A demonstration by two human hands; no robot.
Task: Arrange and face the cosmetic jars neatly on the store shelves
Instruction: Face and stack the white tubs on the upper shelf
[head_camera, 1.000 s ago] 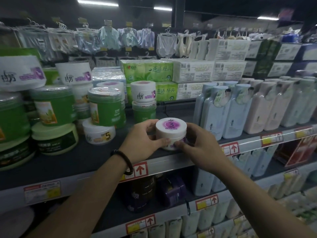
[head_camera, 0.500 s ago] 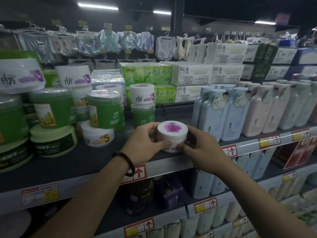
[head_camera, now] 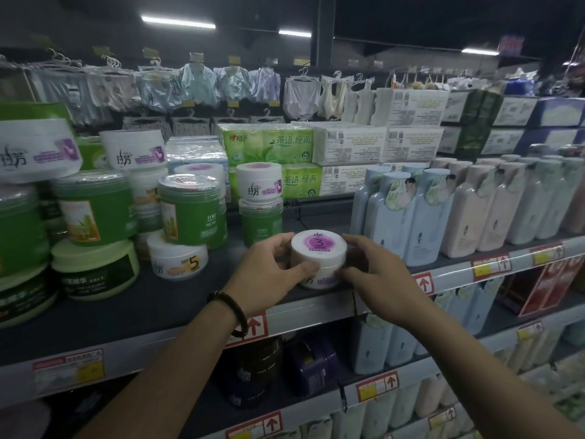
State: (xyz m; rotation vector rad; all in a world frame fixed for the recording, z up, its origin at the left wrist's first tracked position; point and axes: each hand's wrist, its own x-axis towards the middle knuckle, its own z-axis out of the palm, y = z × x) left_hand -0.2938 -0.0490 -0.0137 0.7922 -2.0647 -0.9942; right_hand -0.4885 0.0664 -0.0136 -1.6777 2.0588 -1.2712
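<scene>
White plastic forms the small round jar (head_camera: 318,248), a squat cylinder with a flat, smooth lid that carries a purple disc and the numeral 3. The jar stands upright on the dark matte shelf (head_camera: 142,315), close to the front edge, between a stack of two jars on its left and a row of pale blue bottles (head_camera: 392,217) on its right.

Left hand (head_camera: 269,274): fingers curl round the left wall of the jar and the thumb presses the front, just under the lid rim. Right hand (head_camera: 376,280): fingers curl round the right wall and the thumb meets the lower front of the jar. Both hands grip the same jar. A dark beaded bracelet (head_camera: 231,312) circles the left wrist.

The stack behind consists of a white jar (head_camera: 259,185) seated on a translucent green jar (head_camera: 261,221). Further left stand a taller green jar (head_camera: 193,210) with a clear ribbed lid and a low white tub (head_camera: 177,259) marked 5. The blue bottles are tall, flat-sided and rounded at the shoulder. A glossy price rail (head_camera: 316,307) with red arrow tags runs along the shelf edge.
</scene>
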